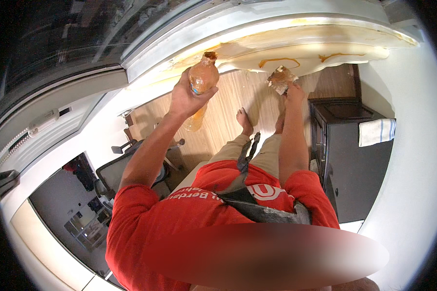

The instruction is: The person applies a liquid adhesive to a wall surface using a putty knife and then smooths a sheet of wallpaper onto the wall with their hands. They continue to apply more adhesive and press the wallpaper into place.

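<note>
Up at left, window glass (58,43); left hand (187,97) wrapped around orange spray bottle (203,77). White stained surface (315,39) overhead; right hand (294,92) pinches crumpled rag (280,79) against it. Wood floor (228,111) below, dark cabinet (354,169) with towel (376,132) at right.

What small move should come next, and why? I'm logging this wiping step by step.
Probably sweep the rag in the right hand left onto the orange streak on the white sill: the streak is unwiped, while the left hand holds the orange bottle clear.
</note>
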`<state>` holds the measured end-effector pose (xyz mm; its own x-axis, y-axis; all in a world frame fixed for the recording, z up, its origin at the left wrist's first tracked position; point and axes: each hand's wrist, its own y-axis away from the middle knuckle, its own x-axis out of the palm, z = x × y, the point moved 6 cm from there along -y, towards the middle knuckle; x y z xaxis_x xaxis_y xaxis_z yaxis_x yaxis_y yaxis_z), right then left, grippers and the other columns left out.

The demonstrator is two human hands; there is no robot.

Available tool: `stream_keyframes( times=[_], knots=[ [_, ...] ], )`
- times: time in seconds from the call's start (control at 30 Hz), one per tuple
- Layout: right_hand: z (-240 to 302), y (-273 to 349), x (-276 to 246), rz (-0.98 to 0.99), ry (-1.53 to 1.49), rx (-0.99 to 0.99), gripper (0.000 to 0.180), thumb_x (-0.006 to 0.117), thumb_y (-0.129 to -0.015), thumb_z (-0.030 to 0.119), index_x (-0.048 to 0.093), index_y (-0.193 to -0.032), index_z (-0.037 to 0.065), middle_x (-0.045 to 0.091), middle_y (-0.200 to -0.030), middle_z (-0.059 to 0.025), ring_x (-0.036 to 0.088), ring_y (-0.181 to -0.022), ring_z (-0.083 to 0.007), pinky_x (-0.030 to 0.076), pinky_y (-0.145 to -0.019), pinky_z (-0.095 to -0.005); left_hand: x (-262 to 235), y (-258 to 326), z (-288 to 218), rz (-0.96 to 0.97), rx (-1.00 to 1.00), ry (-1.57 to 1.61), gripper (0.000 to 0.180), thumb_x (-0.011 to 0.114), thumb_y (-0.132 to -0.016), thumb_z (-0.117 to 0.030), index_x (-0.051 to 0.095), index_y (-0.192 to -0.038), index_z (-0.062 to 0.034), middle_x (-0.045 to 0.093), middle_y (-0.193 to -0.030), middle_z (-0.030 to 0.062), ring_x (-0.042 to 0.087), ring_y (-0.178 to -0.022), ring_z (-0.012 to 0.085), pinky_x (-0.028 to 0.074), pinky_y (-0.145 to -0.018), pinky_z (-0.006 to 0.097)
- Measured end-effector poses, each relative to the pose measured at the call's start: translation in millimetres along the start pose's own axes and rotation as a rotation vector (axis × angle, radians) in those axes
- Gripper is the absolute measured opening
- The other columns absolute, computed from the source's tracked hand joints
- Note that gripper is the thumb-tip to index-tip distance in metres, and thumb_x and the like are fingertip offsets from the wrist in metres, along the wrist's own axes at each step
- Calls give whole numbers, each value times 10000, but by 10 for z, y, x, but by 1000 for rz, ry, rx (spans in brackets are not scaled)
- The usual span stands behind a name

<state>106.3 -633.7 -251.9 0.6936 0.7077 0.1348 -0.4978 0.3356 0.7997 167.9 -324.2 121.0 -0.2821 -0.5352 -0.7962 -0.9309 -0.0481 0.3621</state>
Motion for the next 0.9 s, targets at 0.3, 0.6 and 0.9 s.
stream_keyframes(
  times=[0.3, 0.6, 0.9],
  knots=[
    [-429, 696, 738, 88, -72, 200, 210, 720, -930, 120, 628, -1093, 26, 697, -994, -117, 686, -781, -225, 585, -639, -382, -348, 184, -56, 32, 58, -123, 934, 903, -746, -397, 444, -1446, 19, 697, -1232, 236, 699, -1153, 320, 568, -992, 417],
    [-487, 1470, 1339, 290, -181, 175, 146, 700, -968, 160, 659, -1052, 48, 712, -959, -71, 693, -775, -208, 600, -656, -368, -531, 221, 193, 124, 22, -495, 955, 846, -744, -496, 480, -1418, 75, 690, -1191, 270, 701, -1085, 386, 554, -979, 430],
    [-556, 1685, 1734, 395, -92, 216, 154, 680, -974, 139, 657, -1094, 45, 712, -971, -75, 700, -829, -209, 603, -706, -380, -720, 208, 912, 227, -355, -510, 948, 806, -735, -629, 541, -1369, 25, 724, -1161, 229, 701, -1107, 364, 542, -985, 420]
  ],
)
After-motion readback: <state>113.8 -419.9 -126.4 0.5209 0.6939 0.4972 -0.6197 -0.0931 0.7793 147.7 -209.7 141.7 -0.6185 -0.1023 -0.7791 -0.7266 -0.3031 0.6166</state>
